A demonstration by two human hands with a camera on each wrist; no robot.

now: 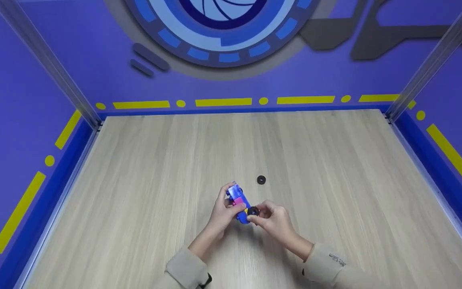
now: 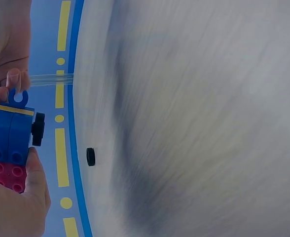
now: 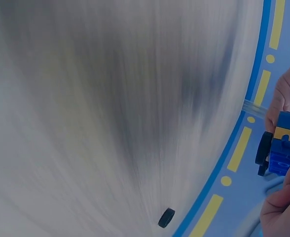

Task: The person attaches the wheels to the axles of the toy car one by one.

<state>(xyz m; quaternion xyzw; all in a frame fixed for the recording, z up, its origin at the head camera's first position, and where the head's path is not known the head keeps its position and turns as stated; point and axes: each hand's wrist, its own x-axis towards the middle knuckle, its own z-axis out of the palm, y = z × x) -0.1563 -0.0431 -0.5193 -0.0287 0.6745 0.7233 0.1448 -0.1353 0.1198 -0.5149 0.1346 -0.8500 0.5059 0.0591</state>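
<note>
My left hand (image 1: 219,216) grips a blue toy car (image 1: 244,218) built from bricks, its thumb lying across the top near a pink brick (image 1: 238,200). Between the thumb and fingers of my right hand (image 1: 278,221) is a black wheel (image 1: 253,211), pressed up against the car's right side. The car is held above the table. In the left wrist view a blue hook (image 2: 24,99) sticks out from one end of the car, and a black wheel (image 2: 38,129) shows at its side. Black wheels (image 3: 264,148) line one side of the car in the right wrist view.
One loose black wheel (image 1: 258,180) lies flat on the wooden table (image 1: 167,168), just beyond the hands. Blue-purple panels (image 1: 86,76) with yellow markings enclose the table at the back and both sides.
</note>
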